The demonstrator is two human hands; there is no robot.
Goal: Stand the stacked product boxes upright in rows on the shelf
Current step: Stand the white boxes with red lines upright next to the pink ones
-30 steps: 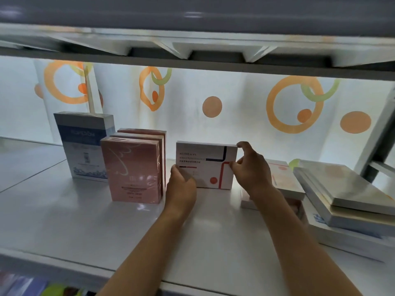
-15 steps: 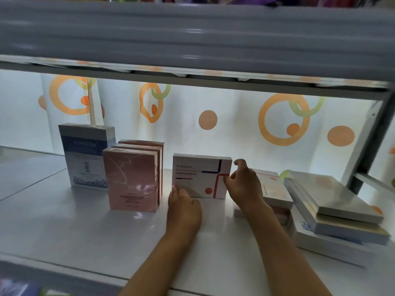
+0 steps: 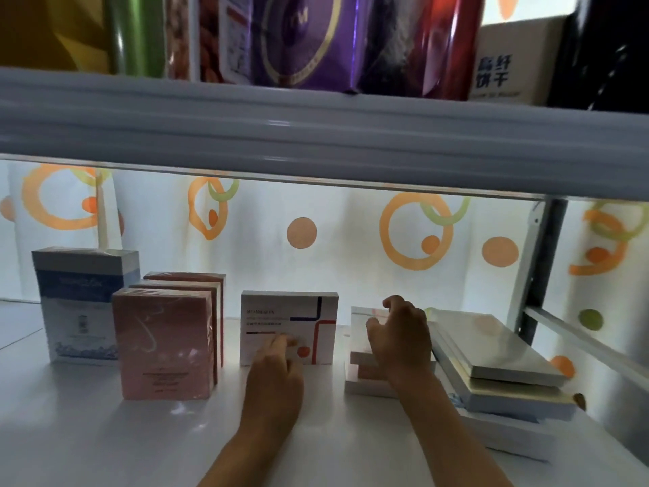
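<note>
left grip (image 3: 272, 376): we see fingers straight, touching upright white box (image 3: 318, 318)
right grip (image 3: 400, 340): curled on flat stack (image 3: 360, 362) at 3 o'clock

head view, close, facing shelf (image 3: 105, 434)

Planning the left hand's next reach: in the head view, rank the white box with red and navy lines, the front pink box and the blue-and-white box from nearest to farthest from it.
1. White box with red and navy lines: upright, just beyond the left hand, whose fingers reach its face.
2. Front pink box: upright, to the hand's left.
3. Blue-and-white box: upright, far left, set farther back.
</note>
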